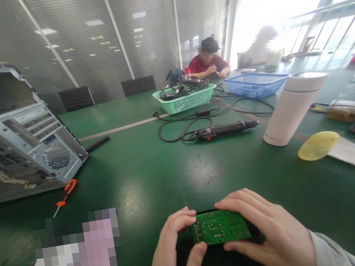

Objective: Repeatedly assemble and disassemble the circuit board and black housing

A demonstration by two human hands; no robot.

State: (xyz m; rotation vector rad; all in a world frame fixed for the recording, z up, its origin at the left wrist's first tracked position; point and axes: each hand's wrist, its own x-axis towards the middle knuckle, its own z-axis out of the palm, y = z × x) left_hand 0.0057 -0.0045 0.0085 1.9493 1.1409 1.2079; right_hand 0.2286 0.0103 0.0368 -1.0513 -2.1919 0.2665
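A small green circuit board [220, 227] is held level at the bottom middle, just above the near part of the table. My left hand [177, 245] grips its left end, thumb at the near edge and fingers at the far edge. On the other end, my right hand [267, 229] pinches the board the same way. Tiny solder points dot the face turned up to me; the underside is hidden. A bit of something red shows by my left fingertips, too small to name.
An open metal computer case [56, 156] stands at left, an orange-handled tool [67, 193] beside it. Ahead lie a corded electric screwdriver [226, 129], a green basket [189, 102] of cables and a blue basket [254, 87]. A pale tumbler [290, 110] stands right. Two people sit at the far end.
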